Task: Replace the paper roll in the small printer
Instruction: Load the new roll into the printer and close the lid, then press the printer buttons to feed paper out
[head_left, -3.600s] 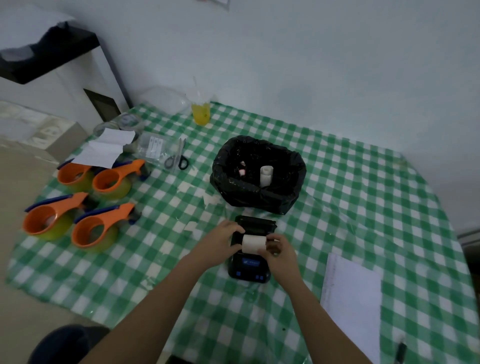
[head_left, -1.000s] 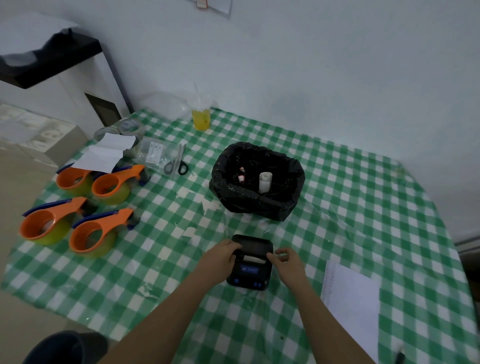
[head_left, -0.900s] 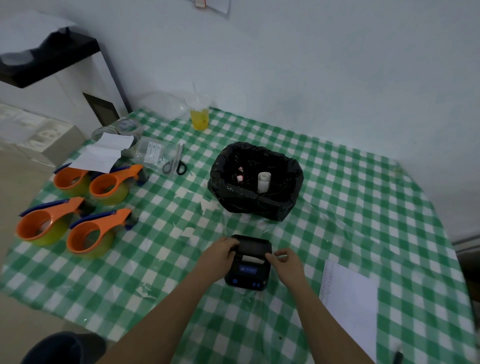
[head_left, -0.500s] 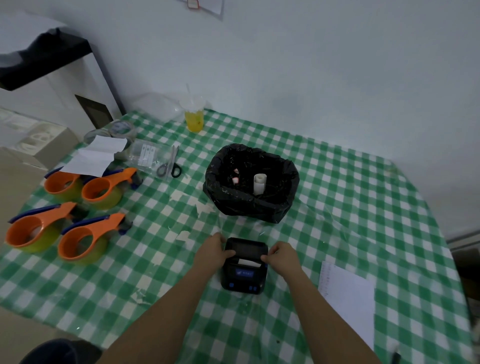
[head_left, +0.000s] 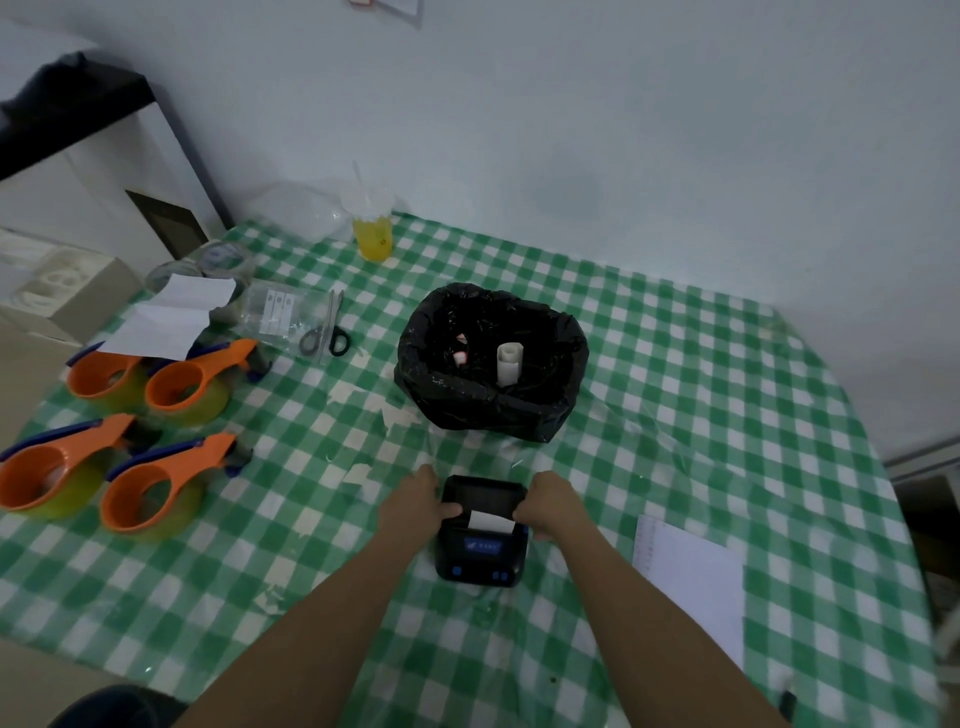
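The small black printer (head_left: 480, 553) lies on the green checked tablecloth near the front edge, its blue display lit. A white strip of paper (head_left: 491, 521) sticks out of its slot below the lid. My left hand (head_left: 413, 504) grips the printer's left side, thumb on the lid. My right hand (head_left: 550, 503) grips the right side the same way. Behind the printer, a bin lined with a black bag (head_left: 493, 405) holds a white used roll (head_left: 508, 364) standing upright.
Several orange tape dispensers (head_left: 156, 483) sit at the left. Scissors (head_left: 326, 332), a plastic packet and white paper (head_left: 171, 317) lie behind them. A cup of yellow drink (head_left: 372, 236) stands by the wall. A white sheet (head_left: 688, 577) lies right of the printer.
The roll that both hands held above the open printer is now inside. The lid has come down, and both hands have moved onto the printer's sides.
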